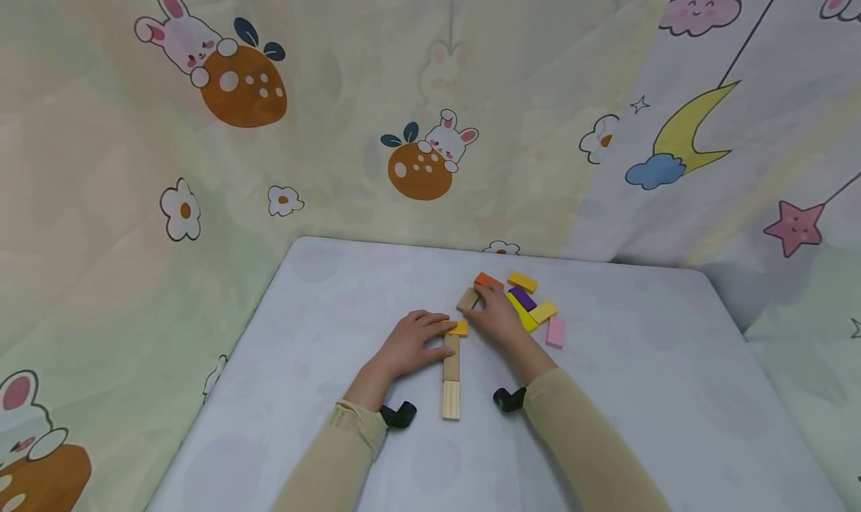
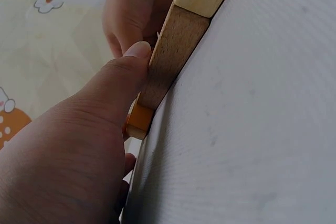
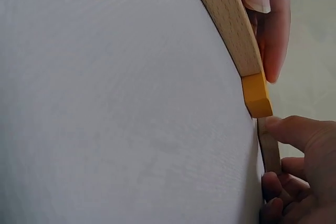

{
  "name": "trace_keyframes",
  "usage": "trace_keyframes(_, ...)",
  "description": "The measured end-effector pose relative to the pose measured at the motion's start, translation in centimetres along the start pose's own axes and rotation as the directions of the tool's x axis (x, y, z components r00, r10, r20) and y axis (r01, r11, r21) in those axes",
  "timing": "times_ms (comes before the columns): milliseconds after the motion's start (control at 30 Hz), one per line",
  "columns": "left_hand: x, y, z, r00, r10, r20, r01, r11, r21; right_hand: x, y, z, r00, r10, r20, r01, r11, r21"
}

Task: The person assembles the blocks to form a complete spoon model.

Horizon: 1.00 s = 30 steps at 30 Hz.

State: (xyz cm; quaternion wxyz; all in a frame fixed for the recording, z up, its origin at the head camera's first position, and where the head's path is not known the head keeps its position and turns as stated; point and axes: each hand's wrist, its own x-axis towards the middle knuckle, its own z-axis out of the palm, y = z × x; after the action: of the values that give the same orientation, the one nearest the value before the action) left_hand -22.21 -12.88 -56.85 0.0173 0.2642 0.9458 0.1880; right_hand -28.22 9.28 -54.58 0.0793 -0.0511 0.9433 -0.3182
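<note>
Two wooden blocks lie end to end in a line, the paler one (image 1: pixel 451 401) nearer the front and the browner one (image 1: pixel 451 359) behind it. Across the far end sits an orange-yellow block (image 1: pixel 460 328). The left hand (image 1: pixel 412 343) rests on this arrangement, its fingers on the orange-yellow block and its thumb against the brown block's side. To the right, the right hand (image 1: pixel 501 319) pinches another wooden block (image 1: pixel 467 298) between thumb and fingers, just beyond the orange-yellow block. In the right wrist view that held block (image 3: pixel 270 148) stands close past the orange-yellow block (image 3: pixel 256 95).
Around the right hand lie an orange-red block (image 1: pixel 489 280), a yellow block (image 1: pixel 522 281), a purple block (image 1: pixel 522 298), a bright yellow piece (image 1: pixel 523 314), another yellow block (image 1: pixel 544 312) and a pink block (image 1: pixel 554 332). A patterned cloth hangs behind the white table (image 1: pixel 269 392).
</note>
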Motion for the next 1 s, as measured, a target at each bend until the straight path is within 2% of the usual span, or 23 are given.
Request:
trace_keyframes(200, 0.0, 0.1, 0.1, 1.000, 0.011, -0.012, -0.011, 1.000, 0.000, -1.1, 0.1, -0.8, 0.999, -0.036, -0.029, 0.037, 0.998, 0.043)
trace_keyframes(533, 0.0, 0.3, -0.1, 1.000, -0.010, -0.002, 0.010, 1.000, 0.015, -4.3, 0.5, -1.9, 0.990, -0.137, -0.025, 0.138, 0.990, 0.018)
trace_keyframes(767, 0.1, 0.2, 0.0, 1.000, -0.010, -0.004, 0.010, 1.000, 0.014, -8.5, -0.8, -2.6, 0.978, -0.206, 0.012, 0.205, 0.978, 0.048)
trace_keyframes(1000, 0.0, 0.1, 0.0, 1.000, -0.005, -0.007, 0.005, 1.000, 0.008, -13.5, -0.8, -1.4, 0.950, -0.308, 0.046, 0.302, 0.947, 0.109)
